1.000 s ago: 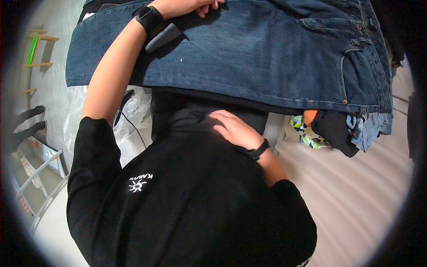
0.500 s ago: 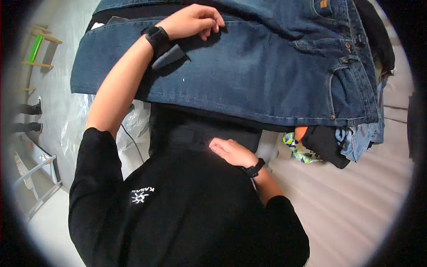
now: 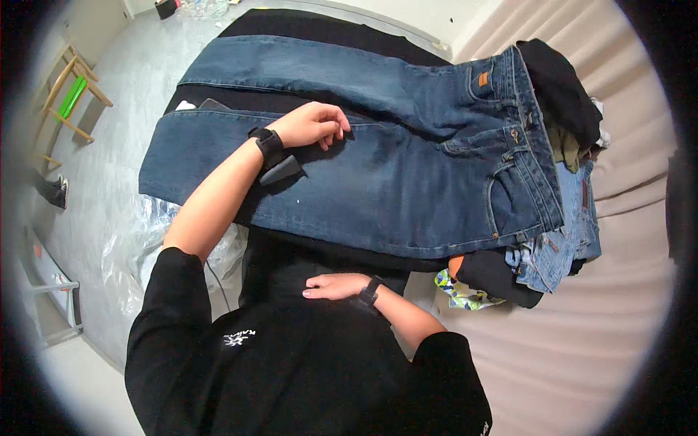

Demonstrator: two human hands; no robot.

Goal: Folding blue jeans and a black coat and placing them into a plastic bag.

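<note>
Jeans (image 3: 392, 178): dark blue, laid out in front of me, waistband to the right, both legs running left, some creases near the crotch.
Left hand (image 3: 314, 127): over the near leg, by its far edge, fingers half curled; I see no fold of denim between them, but cannot tell whether the fingertips press on it or pinch anything.
Right hand (image 3: 336, 286): well apart from the denim, low against my black shirt (image 3: 313, 370), fingers loosely bent and thumb a little apart, nothing seen in it.
Grey piece (image 3: 282, 171): on the near side of my left wrist, beside its black wristband (image 3: 270, 147).
Between the legs: a dark flat thing (image 3: 214, 106) and a small white one (image 3: 185, 106), at the left.
Beyond the waistband: a black garment (image 3: 556, 87) far right, light blue denim (image 3: 554, 256) near right.
Step in hand: spreading and straightening the pair, I judge.
Next move: would call for bringing my right hand up to the denim and a flat palm over those creases, I think.
</note>
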